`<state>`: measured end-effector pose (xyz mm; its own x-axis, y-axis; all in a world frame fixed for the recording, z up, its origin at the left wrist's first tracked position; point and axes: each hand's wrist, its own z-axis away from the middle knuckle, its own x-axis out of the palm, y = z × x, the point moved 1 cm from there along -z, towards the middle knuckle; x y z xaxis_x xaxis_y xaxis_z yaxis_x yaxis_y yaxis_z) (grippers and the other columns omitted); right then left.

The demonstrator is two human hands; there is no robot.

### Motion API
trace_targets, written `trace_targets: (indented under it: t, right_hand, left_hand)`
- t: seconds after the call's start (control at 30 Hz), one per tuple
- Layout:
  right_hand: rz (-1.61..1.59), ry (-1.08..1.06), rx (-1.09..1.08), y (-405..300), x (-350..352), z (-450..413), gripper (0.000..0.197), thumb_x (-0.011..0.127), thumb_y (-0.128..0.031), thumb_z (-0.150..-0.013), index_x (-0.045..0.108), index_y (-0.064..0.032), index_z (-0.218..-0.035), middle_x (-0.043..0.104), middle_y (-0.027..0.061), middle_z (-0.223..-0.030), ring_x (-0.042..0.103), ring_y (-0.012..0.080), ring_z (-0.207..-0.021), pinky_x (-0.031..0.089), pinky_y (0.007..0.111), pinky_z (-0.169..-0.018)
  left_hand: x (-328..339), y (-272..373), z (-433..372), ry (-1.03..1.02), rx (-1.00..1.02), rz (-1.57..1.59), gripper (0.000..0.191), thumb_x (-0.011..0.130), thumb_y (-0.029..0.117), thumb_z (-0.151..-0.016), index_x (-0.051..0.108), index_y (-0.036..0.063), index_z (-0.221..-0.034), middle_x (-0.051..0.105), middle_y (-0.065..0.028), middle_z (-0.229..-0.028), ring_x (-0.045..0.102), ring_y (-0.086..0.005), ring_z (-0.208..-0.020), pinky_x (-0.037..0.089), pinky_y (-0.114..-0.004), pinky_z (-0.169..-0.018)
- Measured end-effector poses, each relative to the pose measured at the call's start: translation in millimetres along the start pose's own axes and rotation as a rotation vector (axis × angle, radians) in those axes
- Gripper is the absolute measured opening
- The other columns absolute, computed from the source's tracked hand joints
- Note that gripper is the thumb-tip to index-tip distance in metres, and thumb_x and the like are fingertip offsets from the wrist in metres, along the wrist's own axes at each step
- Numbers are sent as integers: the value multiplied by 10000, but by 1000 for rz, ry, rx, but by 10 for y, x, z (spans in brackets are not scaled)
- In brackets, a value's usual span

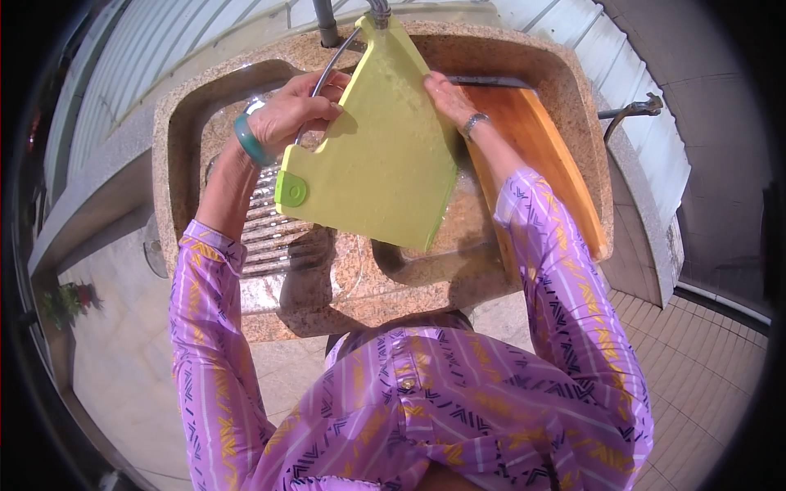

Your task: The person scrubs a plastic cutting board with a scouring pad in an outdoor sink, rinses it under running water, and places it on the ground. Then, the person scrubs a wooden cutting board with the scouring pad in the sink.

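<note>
A yellow-green plastic cutting board [381, 147] tilts over the stone sink [381, 310], wet on its upper face. Its top end is right below the faucet [380, 13], where water runs onto it. My left hand [295, 107] grips its left side, at a thin metal handle [328, 67], with the thumb on the board's edge. Along the opposite edge, my right hand [451, 101] holds the board; some of its fingertips are hidden. A green corner piece [290, 189] marks the board's lower left corner.
A wooden board [546, 147] leans in the right side of the sink, beside my right forearm. Ribbed stone [270, 245] forms a washboard at the left. A grey pipe [325, 24] rises behind the basin, and a tap [642, 107] juts out at the right. A potted plant [67, 301] stands far left.
</note>
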<state>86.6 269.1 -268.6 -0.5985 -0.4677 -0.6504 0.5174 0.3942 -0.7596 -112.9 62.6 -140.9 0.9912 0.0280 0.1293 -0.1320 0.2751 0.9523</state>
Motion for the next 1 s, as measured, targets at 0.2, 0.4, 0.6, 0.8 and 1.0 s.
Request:
trace_targets:
  t: [0.2,0.4,0.6,0.8,1.0]
  right_hand:
    - [-108,-199,41,128,101,-133,660,361,-599,-844,578,4,-1004,594,235,-995,540,358,-1009,390,402,-872]
    - [64,-125,132,-7,170,-175,556,394,-519,-853,572,1,-934,600,225,-1001,556,374,-972,405,422,-851]
    - [55,-215,199,-40,271,-263,483,377,-437,-876,572,-18,-1017,587,232,-1061,546,360,-1026,404,408,-887]
    - [34,-172,81,-285,284,-197,606,407,-560,-844,565,-39,-1109,578,214,-1110,547,330,-1030,401,378,-903]
    - [274,-296,-245,-671,429,-424,716,399,-642,-808,545,-44,-1173,554,209,-1166,526,324,-1085,390,358,-926]
  left_hand:
    - [-415,298,54,-49,-4,65,461,555,260,-867,472,-57,-1191,603,-103,-1019,589,-140,-921,474,-253,-798]
    - [-829,332,199,-163,-90,214,632,567,345,-848,338,-16,-1314,494,-150,-1225,543,-216,-1074,466,-345,-886]
    - [-423,154,806,296,180,20,575,617,181,-810,384,18,-1310,540,-166,-1193,568,-211,-1030,457,-304,-886]
    - [-115,322,1142,529,192,10,440,540,22,-829,454,9,-1260,608,-122,-1075,594,-162,-934,482,-263,-816]
    - [-631,-90,1692,714,227,92,403,581,23,-827,486,-13,-1217,640,-124,-985,620,-170,-858,497,-272,-798]
